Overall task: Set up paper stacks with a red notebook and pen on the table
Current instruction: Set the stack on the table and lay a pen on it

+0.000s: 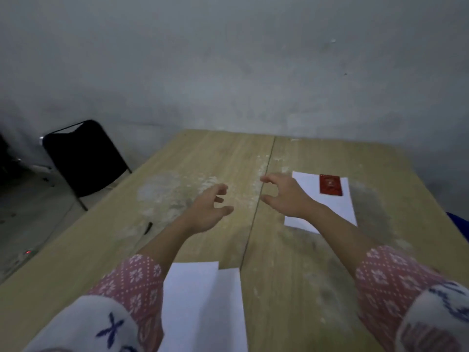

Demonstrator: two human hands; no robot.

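A small red notebook [330, 184] lies on the far end of a white paper stack [337, 207] at the right of the wooden table [177, 163]. A second white paper stack [203, 306] with two offset sheets lies near the front edge between my arms. A dark pen [148, 227] rests on the table at the left. My left hand [209, 209] hovers over the table's middle, fingers apart and empty. My right hand [284, 194] hovers just left of the right stack, fingers curled apart, holding nothing.
A black folding chair [83, 158] stands beside the table's left edge. A grey wall runs behind the table's far edge. A seam [264, 179] splits the tabletop down the middle. Something blue [459, 224] shows at the right edge.
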